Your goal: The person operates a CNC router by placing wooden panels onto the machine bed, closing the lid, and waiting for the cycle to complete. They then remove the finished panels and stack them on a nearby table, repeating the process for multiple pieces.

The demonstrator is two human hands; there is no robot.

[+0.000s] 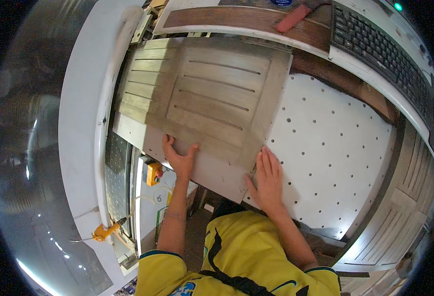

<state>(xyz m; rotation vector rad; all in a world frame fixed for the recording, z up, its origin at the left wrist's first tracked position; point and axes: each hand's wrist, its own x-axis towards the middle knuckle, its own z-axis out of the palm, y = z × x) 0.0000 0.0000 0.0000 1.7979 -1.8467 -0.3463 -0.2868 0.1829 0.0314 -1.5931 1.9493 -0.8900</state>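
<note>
A grey-brown wooden louvred panel (217,93) with slotted sections lies flat on a pale board (217,172). My left hand (179,159) is at the panel's near edge, thumb and fingers spread apart, fingertips against or just short of the wood. Along the panel's right near corner rests my right hand (268,180), its fingers stretched out and its thumb apart on the pale board. Neither hand grips anything. To the right of the panel spreads a white surface dotted with small holes (320,148).
A black keyboard (384,54) and a red-handled tool (293,18) lie on the far ledge. More slotted panels (399,217) stand at the right. At the left are a white rail (109,98), a yellow box with a red button (154,173) and a yellow power tool (106,231).
</note>
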